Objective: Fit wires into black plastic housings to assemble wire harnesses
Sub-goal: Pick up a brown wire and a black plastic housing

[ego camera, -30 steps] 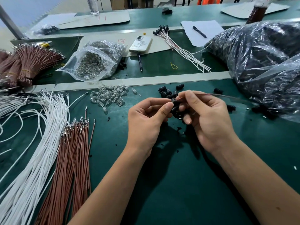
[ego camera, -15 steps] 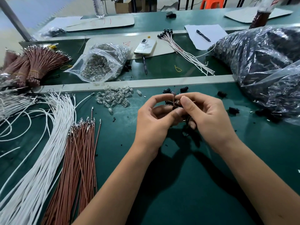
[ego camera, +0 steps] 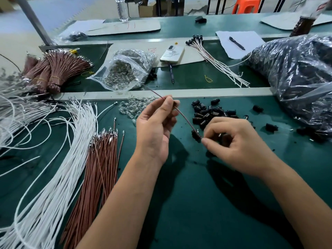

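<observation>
Brown wire (ego camera: 183, 115) runs on a slant between the two hands, up off the green table (ego camera: 197, 203), with a black housing (ego camera: 196, 136) already sitting on its lower end and a bit of metal terminal poking out by it. Left hand (ego camera: 155, 126) has the upper stretch of the wire pinched between thumb and forefinger, and the free end sticks out past the fingers up toward the bag of clear parts (ego camera: 124, 71). Right hand (ego camera: 233, 142) is curled, fingertips right at the housing, pinching it; looks like another dark piece is tucked in the palm, hard to say for sure.

Just behind the right hand there's a loose pile of black housings (ego camera: 210, 112), and beside that, near the left hand, a little heap of clear parts (ego camera: 133, 106). Off to the left lie a bundle of brown wires (ego camera: 100, 169) and a big fan of white wires (ego camera: 59, 159). Farther back: tied brown bundles (ego camera: 57, 69), a phone (ego camera: 172, 53), a few finished white harnesses (ego camera: 215, 58), paper with a pen (ego camera: 237, 43), and a big plastic sack of black parts (ego camera: 296, 72) on the right.
</observation>
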`<state>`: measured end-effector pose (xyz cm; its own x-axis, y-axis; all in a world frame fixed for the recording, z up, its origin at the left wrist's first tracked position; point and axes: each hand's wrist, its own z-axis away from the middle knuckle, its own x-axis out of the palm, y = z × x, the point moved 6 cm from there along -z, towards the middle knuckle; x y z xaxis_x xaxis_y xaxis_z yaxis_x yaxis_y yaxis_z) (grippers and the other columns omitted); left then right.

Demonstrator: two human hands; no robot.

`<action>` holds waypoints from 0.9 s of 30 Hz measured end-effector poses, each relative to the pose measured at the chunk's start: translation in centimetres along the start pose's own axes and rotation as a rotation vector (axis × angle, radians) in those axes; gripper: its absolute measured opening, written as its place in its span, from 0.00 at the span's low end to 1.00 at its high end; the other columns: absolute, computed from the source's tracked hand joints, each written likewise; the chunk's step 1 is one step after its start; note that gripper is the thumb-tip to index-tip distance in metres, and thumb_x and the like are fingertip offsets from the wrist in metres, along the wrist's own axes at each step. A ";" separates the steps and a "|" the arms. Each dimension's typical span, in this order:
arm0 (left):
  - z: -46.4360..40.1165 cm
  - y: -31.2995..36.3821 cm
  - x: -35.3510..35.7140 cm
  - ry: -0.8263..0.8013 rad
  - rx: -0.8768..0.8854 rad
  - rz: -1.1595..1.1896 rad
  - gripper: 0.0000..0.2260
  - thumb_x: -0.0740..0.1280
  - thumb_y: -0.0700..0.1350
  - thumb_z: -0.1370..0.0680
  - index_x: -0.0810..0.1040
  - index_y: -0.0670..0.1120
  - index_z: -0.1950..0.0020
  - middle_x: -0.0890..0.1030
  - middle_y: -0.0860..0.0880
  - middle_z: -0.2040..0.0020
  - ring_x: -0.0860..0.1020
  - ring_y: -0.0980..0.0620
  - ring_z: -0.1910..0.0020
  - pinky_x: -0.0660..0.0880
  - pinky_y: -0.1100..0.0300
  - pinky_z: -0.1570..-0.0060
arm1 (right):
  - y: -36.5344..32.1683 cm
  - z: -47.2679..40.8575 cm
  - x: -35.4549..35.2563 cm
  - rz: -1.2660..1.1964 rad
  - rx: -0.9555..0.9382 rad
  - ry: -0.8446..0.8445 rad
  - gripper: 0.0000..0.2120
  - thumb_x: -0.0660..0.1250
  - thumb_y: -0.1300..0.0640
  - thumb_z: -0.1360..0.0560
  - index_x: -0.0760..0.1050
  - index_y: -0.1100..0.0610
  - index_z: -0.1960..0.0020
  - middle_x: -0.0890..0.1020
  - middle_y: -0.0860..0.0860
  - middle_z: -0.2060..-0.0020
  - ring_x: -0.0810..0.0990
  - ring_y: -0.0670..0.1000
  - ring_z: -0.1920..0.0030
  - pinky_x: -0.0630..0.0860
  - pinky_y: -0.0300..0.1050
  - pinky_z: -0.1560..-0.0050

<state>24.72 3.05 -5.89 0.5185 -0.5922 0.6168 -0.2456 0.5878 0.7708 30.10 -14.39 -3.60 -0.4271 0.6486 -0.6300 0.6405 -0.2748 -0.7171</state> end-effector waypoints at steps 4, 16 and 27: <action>-0.4 2.5 -1.5 0.096 0.061 0.093 0.06 0.71 0.42 0.23 0.83 0.44 0.47 0.85 0.46 0.57 0.81 0.53 0.65 0.77 0.64 0.62 | -0.9 0.1 0.0 0.112 -0.058 -0.153 0.11 0.75 0.62 0.27 0.78 0.52 0.65 0.82 0.46 0.59 0.78 0.53 0.50 0.73 0.54 0.47; 1.3 10.6 -9.5 0.422 0.301 -0.492 0.05 0.75 0.39 0.25 0.83 0.46 0.59 0.84 0.49 0.67 0.80 0.53 0.70 0.75 0.62 0.69 | -8.3 -10.9 11.0 0.300 -0.072 -0.314 0.01 0.73 0.56 0.22 0.83 0.52 0.51 0.85 0.50 0.59 0.81 0.50 0.59 0.79 0.46 0.51; 1.8 14.2 -13.7 0.486 0.290 -0.980 0.05 0.78 0.41 0.31 0.84 0.50 0.62 0.84 0.47 0.66 0.84 0.43 0.63 0.82 0.42 0.53 | -13.9 -17.5 20.6 0.754 -0.300 -0.390 0.11 0.65 0.66 0.22 0.82 0.59 0.43 0.84 0.60 0.48 0.83 0.62 0.46 0.76 0.49 0.54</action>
<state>12.65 18.51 -3.13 0.8399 -0.4132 -0.3519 0.2937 -0.1992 0.9349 23.53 15.19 -1.38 0.0225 0.0689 -0.9974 0.9546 -0.2977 0.0010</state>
